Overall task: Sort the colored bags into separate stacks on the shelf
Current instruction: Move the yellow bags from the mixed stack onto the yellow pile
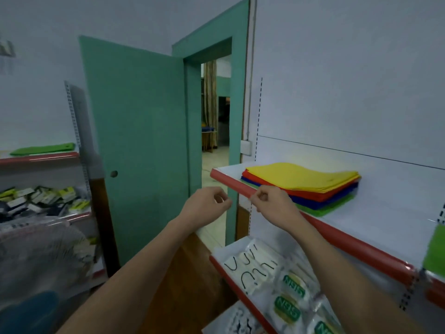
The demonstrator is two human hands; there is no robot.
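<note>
Two hands, both mine, raised in front of the shelf [240, 189] and apart from each other. Left hand [207, 204]: fingers curled in, holding nothing. Right hand [271, 201]: fingers curled likewise, empty, knuckles just beside the shelf's red front lip.

One mixed stack of bags [303, 186] on that shelf, just beyond the right hand: yellow bags [301, 175] on top, red [277, 186] beneath, then blue [322, 201], green [325, 209] at the bottom. Edges blurred; count per colour not readable.

One further green bag [43, 148] on the top shelf of the rack to the left, well apart. One green piece [434, 249] at the far right edge; kind uncertain.

One lower shelf with packaged goods [289, 288]. One green door [137, 141], standing open.

Step, as I judge it: sorting barely begun, stack unsplit. Next move calls for reaching to the yellow layer, pinching its near edge, and lifting it off to bare shelf to the right.
</note>
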